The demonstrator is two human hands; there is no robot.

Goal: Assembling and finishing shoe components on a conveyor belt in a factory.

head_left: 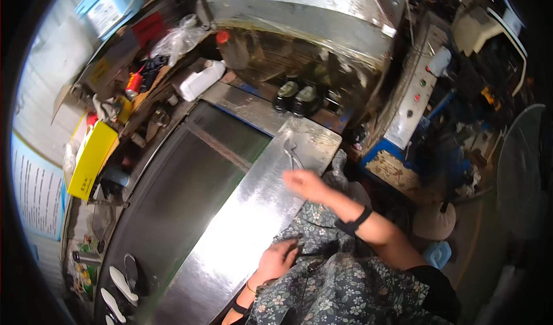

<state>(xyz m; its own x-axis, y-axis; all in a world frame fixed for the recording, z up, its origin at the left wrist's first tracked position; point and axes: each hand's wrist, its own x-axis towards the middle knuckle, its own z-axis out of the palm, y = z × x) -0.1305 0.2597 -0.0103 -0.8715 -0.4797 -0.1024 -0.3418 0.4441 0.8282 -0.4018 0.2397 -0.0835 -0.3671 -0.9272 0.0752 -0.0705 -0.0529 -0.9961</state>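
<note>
My right hand (305, 184), its fingers curled in, is over the right edge of a shiny metal tabletop (219, 250). A pliers-like metal tool (292, 153) lies on the tabletop just beyond it, with its handle end close to the fingers; whether they touch, I cannot tell. What the curled fingers hold, if anything, is hidden. My left hand (276, 260) rests nearer to me at the front of my dark floral apron (340, 284), fingers bent and a little apart, with nothing visible in it.
A dark belt (190, 163) runs along the tabletop's left side, with several shoe pieces (122, 284) at its near end. Two dark shoes (296, 98) stand beyond the tabletop. A cluttered shelf holds a yellow box (92, 161). A control panel (417, 94) is at right.
</note>
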